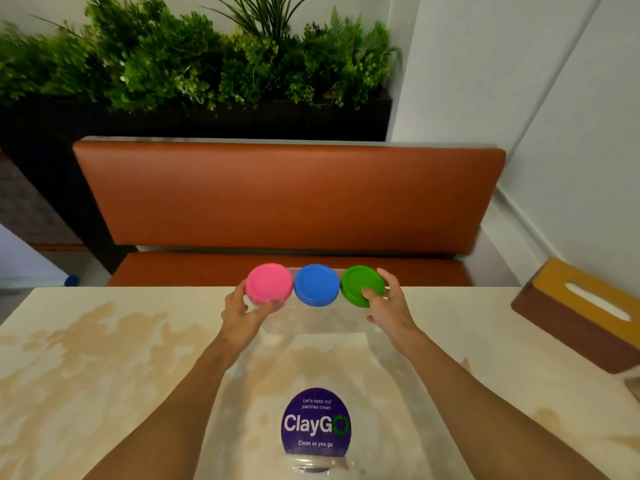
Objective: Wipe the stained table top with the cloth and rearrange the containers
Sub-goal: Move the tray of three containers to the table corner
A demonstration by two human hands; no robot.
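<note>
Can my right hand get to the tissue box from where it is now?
Probably yes: the right hand grips the green-lidded container, but only bare table top lies between it and the tissue box.

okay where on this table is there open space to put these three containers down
Free: the wide stained stretch of the table left of the left hand, and the patch between the right hand and the tissue box. Crowded: the far middle edge, with the pink-lidded, blue-lidded and green-lidded containers.
</note>
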